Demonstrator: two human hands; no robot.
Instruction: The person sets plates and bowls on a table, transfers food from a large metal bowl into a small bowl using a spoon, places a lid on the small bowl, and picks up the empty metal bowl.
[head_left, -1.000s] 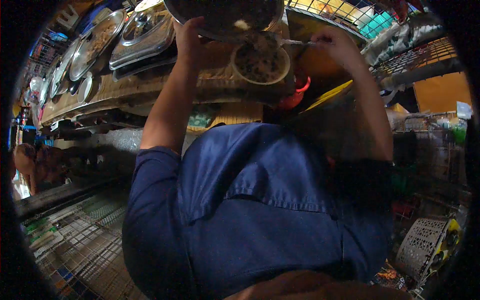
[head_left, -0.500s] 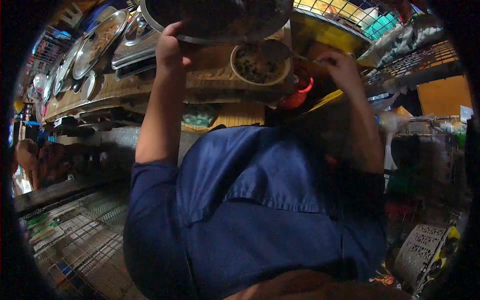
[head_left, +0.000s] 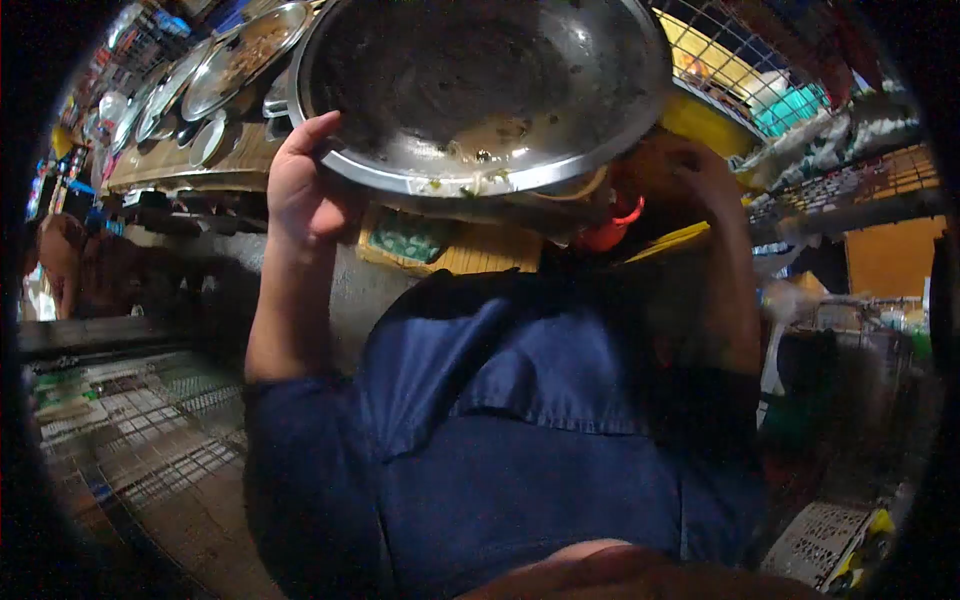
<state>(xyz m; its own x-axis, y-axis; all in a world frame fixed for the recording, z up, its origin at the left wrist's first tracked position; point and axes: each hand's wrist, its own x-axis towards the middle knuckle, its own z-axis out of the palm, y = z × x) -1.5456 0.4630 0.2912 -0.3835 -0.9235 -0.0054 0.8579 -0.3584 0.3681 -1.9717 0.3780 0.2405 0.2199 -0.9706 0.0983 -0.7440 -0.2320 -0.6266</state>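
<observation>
My left hand (head_left: 308, 175) grips the near left rim of a large round metal tray (head_left: 470, 90), thumb over the edge. Held up and tilted toward me, the tray shows a dark wet inside with scraps of food and liquid near its lower rim. Beneath it, a cream bowl (head_left: 585, 188) is mostly hidden; only part of its rim shows. My right hand (head_left: 708, 178) is in shadow beyond the tray's right edge, fingers curled. The serving spoon it held half a second ago is hidden from sight now.
Several metal trays of food, such as this one (head_left: 245, 62), line the wooden table (head_left: 180, 168) on the left. A red container (head_left: 608, 228) sits below the bowl. Wire racks (head_left: 710, 55) stand at the right. A cardboard box (head_left: 895, 260) is farther right.
The tray has come down and toward me with my left hand, covering most of the bowl. My right hand has shifted slightly right and lower, and the spoon has gone out of sight.
</observation>
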